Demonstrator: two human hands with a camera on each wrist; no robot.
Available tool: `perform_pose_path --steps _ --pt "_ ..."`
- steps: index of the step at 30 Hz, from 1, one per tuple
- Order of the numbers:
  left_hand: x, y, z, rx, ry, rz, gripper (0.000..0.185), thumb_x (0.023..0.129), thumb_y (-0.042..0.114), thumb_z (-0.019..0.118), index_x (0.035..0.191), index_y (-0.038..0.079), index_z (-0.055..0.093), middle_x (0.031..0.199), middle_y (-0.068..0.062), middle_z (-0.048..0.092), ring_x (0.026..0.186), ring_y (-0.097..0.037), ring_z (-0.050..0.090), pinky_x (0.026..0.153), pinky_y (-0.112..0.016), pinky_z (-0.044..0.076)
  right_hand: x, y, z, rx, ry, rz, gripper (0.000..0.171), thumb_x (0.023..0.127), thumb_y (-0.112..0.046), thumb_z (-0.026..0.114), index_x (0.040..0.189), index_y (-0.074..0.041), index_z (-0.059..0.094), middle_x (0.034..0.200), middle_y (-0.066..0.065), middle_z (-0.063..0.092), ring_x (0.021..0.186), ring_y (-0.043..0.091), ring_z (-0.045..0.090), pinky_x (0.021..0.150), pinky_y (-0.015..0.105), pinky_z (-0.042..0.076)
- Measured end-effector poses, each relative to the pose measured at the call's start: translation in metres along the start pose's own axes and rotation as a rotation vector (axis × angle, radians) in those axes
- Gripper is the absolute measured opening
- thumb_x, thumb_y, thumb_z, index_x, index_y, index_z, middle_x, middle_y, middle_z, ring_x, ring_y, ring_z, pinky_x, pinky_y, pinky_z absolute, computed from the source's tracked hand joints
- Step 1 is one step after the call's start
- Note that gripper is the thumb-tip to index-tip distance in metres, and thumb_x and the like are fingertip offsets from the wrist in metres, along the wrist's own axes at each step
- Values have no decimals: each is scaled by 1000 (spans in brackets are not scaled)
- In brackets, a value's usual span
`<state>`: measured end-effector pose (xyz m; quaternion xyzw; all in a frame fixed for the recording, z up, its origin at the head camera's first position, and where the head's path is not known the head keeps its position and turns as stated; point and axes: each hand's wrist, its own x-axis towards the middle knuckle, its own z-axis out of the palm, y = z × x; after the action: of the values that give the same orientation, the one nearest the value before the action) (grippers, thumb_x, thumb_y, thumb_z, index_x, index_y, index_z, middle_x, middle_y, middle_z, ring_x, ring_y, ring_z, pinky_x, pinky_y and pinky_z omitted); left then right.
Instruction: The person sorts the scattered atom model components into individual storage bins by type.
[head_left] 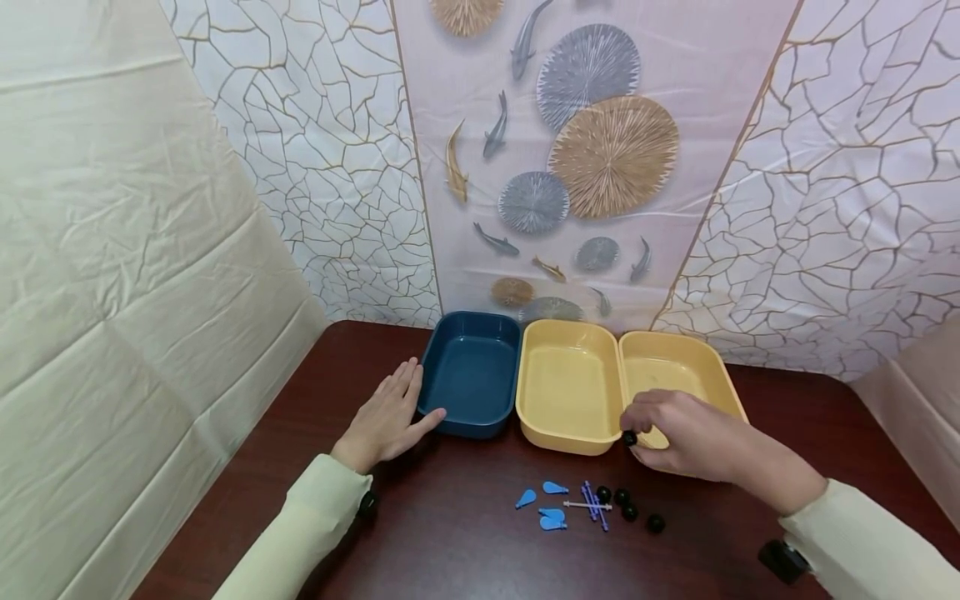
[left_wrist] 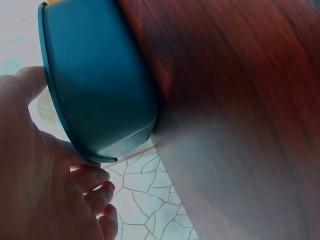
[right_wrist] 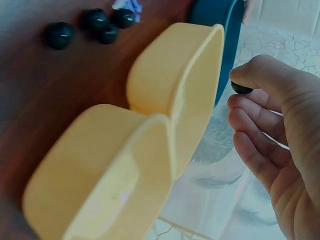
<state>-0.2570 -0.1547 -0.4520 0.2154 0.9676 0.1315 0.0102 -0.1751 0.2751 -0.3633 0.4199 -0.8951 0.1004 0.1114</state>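
My right hand [head_left: 686,433] pinches a small black ball [right_wrist: 242,88] between thumb and fingers, over the near left part of the right yellow bin [head_left: 720,367]. At the left, my left hand [head_left: 386,417] has its fingers straight, touching the rim of the dark blue bin [head_left: 472,425]. The middle yellow bin [head_left: 567,446] stands between the two. In front of the bins several more black balls [head_left: 656,523] lie on the table, beside crossed purple sticks [head_left: 588,500] and several flat blue teardrop-shaped pieces [head_left: 552,523].
The dark wooden table [head_left: 465,550] carries the three bins in a row near its back edge. A patterned cloth [head_left: 360,208] hangs directly behind them, and a plain pale cloth [head_left: 150,333] slopes down along the left side.
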Motion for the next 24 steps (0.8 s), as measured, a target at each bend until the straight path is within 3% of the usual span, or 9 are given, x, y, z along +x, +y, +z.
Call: perform_pose_path --steps 4,13,24 --pt "0 0 0 2 1 2 92 106 60 46 167 -4 18 177 -22 15 165 -41 16 133 -58 21 19 -1 -5 17 -68 47 15 84 -7 83 95 -16 76 93 -9 71 84 6 66 70 26 58" --pt "0 0 0 2 -8 3 93 107 61 45 167 -4 16 177 -21 13 165 -40 15 133 -57 20 64 3 0 44 -119 33 13 86 -4 79 96 -12 76 91 -4 70 83 10 63 72 28 58" --pt "0 -1 -1 6 -12 7 93 107 61 45 167 -4 16 177 -21 13 165 -40 14 133 -57 19 121 4 19 77 -123 33 12 90 -8 77 101 -9 78 95 3 73 86 15 67 77 33 59"
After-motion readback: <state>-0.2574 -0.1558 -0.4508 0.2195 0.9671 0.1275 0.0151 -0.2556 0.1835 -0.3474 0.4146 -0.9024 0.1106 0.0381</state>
